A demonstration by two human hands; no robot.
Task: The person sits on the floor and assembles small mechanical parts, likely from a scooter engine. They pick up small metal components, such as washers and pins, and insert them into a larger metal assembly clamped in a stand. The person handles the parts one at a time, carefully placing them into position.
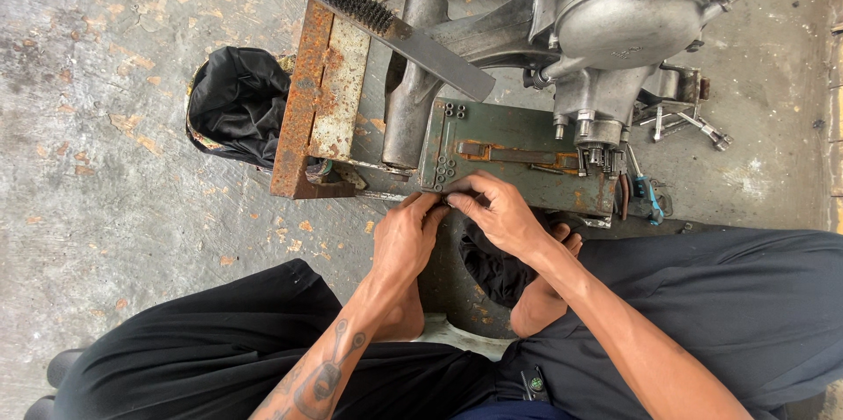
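Green painted metal sits under my fingertips: a flat box [518,152] with a rusty latch strap across its lid, lying on the floor right in front of my knees. My left hand [406,236] and my right hand [499,209] meet at its near edge, fingers pinched narrow together around something small that I cannot make out, thumbs nearly touching. A dark rag [492,266] hangs just below my right wrist. I sit low on a stained grey concrete floor [114,165], flecked with rust-coloured patches, black trousers spread to either side. One rusty steel frame [320,78] stands to the left of the box, and one long wire brush [391,29] lies slanted across it, bristles at the far end. One grey cast engine casing [615,25] looms above the box's far right corner, its long arm reaching left behind the brush. One black bag [237,104] slumps beside the frame. A few loose spanners [689,126] lie on the floor beyond the casing, and blue-handled pliers [648,196] rest by the box's right end.
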